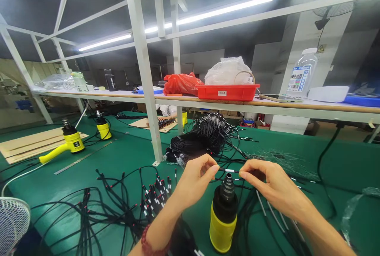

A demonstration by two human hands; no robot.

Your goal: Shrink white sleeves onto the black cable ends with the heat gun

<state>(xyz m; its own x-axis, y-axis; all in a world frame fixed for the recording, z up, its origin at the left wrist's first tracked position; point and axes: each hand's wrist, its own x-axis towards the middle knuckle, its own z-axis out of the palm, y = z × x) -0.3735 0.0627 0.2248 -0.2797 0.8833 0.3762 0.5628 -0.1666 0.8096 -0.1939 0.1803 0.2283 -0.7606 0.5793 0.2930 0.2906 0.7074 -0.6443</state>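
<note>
My left hand (194,178) and my right hand (267,182) each pinch one end of a short black cable piece with a white sleeve (228,170). They hold it level just above the black nozzle of an upright yellow heat gun (222,216) standing on the green table. A large bundle of black cables (202,139) lies behind my hands. Several finished black cables with red and white tips (151,200) lie spread to the left of my left forearm.
A white frame post (147,89) stands left of the bundle. Two more yellow heat guns (69,143) (103,128) sit at the left. A shelf holds a red tray (227,91), a red bag, a phone and a bottle (303,73). A fan grille (13,220) shows bottom left.
</note>
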